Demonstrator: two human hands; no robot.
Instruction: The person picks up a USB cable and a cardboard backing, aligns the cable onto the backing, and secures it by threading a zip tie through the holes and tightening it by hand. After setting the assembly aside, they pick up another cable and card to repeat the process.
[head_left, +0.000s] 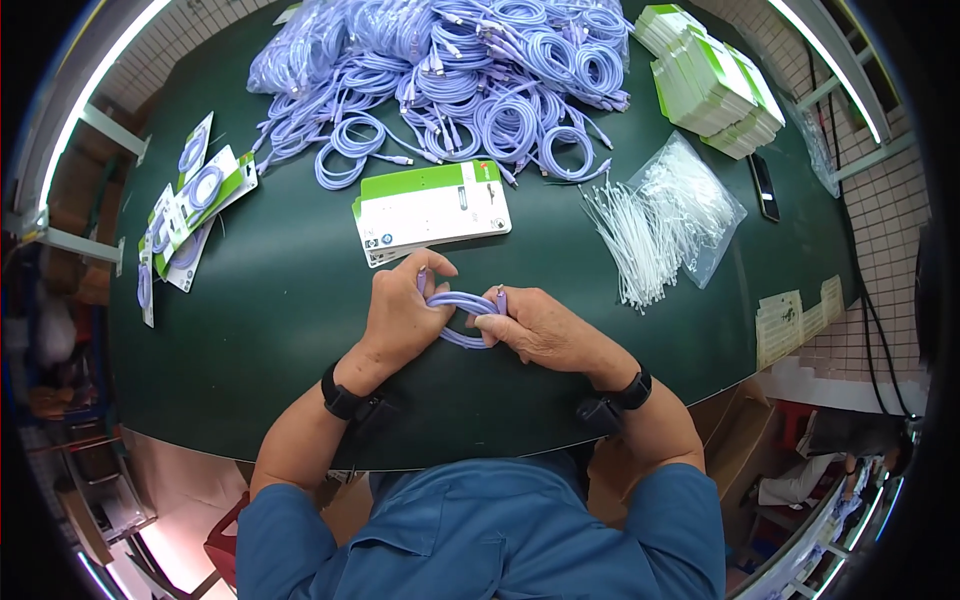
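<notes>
A coiled purple cable (463, 301) is held between both hands above the near middle of the dark green table. My left hand (402, 312) grips the coil's left side, with one plug sticking up by the thumb and index finger. On the right side, my right hand (540, 325) pinches the loops, and the other plug stands up beside its fingertips. Just beyond the hands lies a small stack of white and green packaging cards (435, 212). A big heap of coiled purple cables (510, 130) covers the far middle of the table, some in clear bags.
White cable ties (640, 240) spill from a clear bag right of the cards. Tall stacks of green-white cards (705, 85) and a black phone (764, 188) stand farther right. Carded cables (190, 210) lie at the left. Paper sheets (790, 322) are at the right edge.
</notes>
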